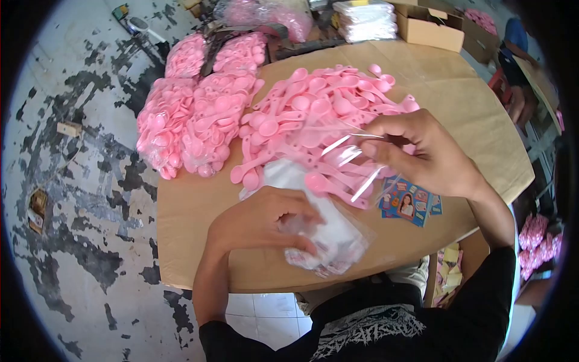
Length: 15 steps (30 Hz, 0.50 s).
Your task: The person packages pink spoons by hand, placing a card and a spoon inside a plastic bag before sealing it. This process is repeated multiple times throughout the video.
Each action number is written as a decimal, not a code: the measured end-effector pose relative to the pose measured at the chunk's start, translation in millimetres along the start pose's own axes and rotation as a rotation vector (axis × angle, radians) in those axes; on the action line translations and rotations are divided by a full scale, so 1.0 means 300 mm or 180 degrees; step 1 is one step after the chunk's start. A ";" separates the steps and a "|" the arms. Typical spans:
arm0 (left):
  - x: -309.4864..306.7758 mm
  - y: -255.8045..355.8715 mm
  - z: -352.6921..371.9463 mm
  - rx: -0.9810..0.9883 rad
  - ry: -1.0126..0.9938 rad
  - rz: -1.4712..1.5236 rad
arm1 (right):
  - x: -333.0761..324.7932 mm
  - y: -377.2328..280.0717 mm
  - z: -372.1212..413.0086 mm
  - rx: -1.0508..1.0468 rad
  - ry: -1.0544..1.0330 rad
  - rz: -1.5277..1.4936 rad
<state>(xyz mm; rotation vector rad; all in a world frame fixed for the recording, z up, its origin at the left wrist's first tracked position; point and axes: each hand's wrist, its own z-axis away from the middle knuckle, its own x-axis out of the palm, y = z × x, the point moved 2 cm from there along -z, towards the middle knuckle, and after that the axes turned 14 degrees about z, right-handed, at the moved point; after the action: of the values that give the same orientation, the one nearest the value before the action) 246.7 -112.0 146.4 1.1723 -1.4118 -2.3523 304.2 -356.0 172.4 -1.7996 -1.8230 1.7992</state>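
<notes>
My right hand (419, 154) pinches a clear plastic bag (356, 160) between thumb and fingers, above the front of a heap of pink plastic spoons (332, 99). The bag is see-through, and spoons show behind it. My left hand (265, 220) rests at a stack of clear plastic bags (329, 235), its fingers curved and apart from the thumb, nothing visibly gripped between them. One pink spoon (329, 186) lies across the upper part of that stack. Beneath my right hand are several printed cards (407, 204), blue with a picture, partly covered by the held bag.
Filled bags of pink spoons (193, 117) stand along the left of the brown-covered table (193, 241). At the back are a white stack of packs (365, 21) and a cardboard box (431, 30). Another person (515, 60) sits at far right. An open box (449, 271) stands below the table edge.
</notes>
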 end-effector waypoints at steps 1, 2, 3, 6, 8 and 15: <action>0.022 0.018 -0.028 0.0518 0.0349 0.0627 | 0.010 -0.011 0.011 -0.0123 0.0019 0.0089; 0.066 0.033 -0.065 0.1035 0.0704 0.1253 | 0.019 -0.023 0.020 -0.0256 0.0043 0.0193; 0.095 0.045 -0.083 0.0958 0.0897 0.1651 | 0.029 -0.029 0.029 -0.0393 0.0061 0.0300; 0.147 0.063 -0.144 0.0863 0.1291 0.2910 | 0.018 -0.014 0.068 -0.0120 -0.0089 0.0347; 0.125 0.048 -0.160 0.0960 0.1448 0.3564 | -0.023 0.019 0.100 0.0161 -0.0134 0.0679; 0.043 0.031 -0.147 0.1013 0.2072 0.3679 | -0.040 0.175 0.282 -0.0066 -0.0544 0.2154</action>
<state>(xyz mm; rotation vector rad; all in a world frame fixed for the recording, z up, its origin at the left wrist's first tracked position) 266.1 -153.3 135.9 0.7060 -1.5691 -0.8952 286.6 -436.9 116.2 -2.5591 -1.3558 2.1819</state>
